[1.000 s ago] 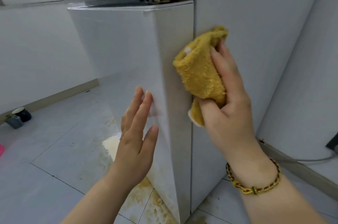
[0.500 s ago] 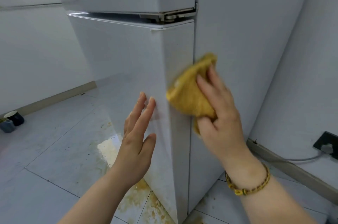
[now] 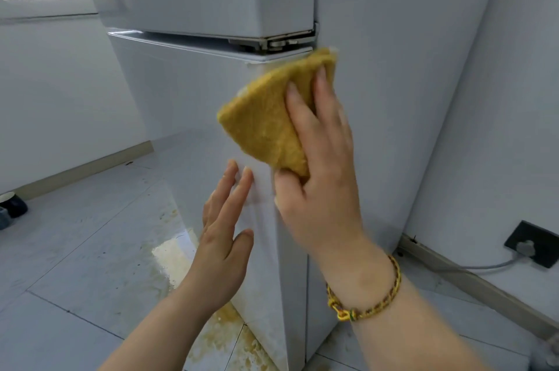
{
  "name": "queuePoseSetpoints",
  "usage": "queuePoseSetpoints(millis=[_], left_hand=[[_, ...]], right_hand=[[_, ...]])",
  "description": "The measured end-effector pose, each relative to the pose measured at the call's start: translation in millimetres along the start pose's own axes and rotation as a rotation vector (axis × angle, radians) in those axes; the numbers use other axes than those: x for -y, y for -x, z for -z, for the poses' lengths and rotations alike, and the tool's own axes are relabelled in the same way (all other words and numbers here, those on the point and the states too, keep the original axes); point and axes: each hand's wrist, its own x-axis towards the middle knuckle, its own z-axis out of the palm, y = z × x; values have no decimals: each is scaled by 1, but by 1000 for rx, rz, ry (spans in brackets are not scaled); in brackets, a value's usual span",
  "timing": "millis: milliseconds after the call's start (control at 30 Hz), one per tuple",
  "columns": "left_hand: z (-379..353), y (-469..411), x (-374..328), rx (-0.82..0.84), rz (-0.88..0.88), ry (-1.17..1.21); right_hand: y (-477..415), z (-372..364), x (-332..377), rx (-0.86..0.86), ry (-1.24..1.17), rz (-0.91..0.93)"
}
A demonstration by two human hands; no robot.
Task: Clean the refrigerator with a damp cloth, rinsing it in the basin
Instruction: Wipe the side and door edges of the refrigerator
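A white two-door refrigerator (image 3: 393,98) fills the middle of the view, its corner edge facing me. My right hand (image 3: 320,171) holds a folded yellow cloth (image 3: 266,116) flat against the corner edge of the lower door, just under the hinge gap; its thumb pinches the cloth's lower end and the fingers lie on top. My left hand (image 3: 223,234) has straight fingers with the fingertips touching the lower door's front near the edge. No basin is in view.
Grey floor tiles carry brown-yellow stains (image 3: 223,328) at the refrigerator's foot. A dark bowl (image 3: 13,204) sits on the floor at the far left by the wall. A black wall socket (image 3: 532,246) with a grey cable is low on the right wall.
My right hand went down the door edge with the cloth, then back up to just under the hinge. My left hand stayed on the door front.
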Motion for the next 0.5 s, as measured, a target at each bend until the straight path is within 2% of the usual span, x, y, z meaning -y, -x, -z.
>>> queuePoseSetpoints(millis=[100,167,267,367,500], left_hand=[[5,-1,-2,42,-3,22],[9,-1,-1,56,14,38],[9,0,-1,67,-8,34],[6,0,-2,69,8,38],[10,0,-2,76,24,98]], right_hand=[[-22,-1,4,-77,-25,97],[10,-2,-18,-20,18,150],[103,-11,-51,124,100,32],[177,-19,-62,185,192,-128],[159,-18,-45,165,15,-254]])
